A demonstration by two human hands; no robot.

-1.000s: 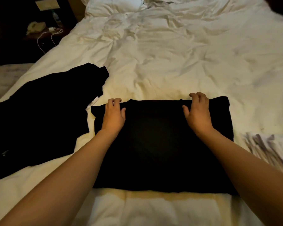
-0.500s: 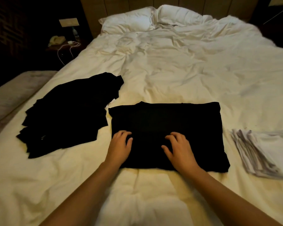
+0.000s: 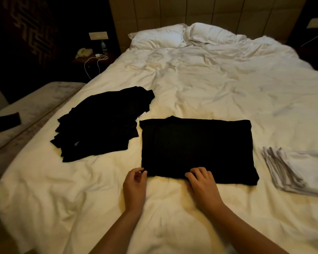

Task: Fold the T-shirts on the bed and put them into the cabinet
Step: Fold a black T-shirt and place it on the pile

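Observation:
A black T-shirt point(image 3: 196, 147), folded into a wide rectangle, lies flat on the white bed point(image 3: 218, 85) in front of me. My left hand point(image 3: 135, 182) is at its near left corner, thumb and curled fingers pinching the cloth there. My right hand point(image 3: 202, 182) sits on the near edge a little right of it, its bent fingers curling over that edge. A loose pile of black T-shirts point(image 3: 103, 123) lies to the left of the folded one, apart from both hands. No cabinet is in view.
A stack of folded white cloths point(image 3: 301, 169) lies at the right edge of the bed. Two pillows point(image 3: 158, 38) rest at the headboard. A bench point(image 3: 31, 105) with a dark object point(image 3: 6, 120) runs along the left side; a nightstand point(image 3: 92, 57) holds a phone and cable.
Both hands slid from the shirt's far edge down across it to its near edge. The view pulled back and up, bringing the pillows and headboard into sight.

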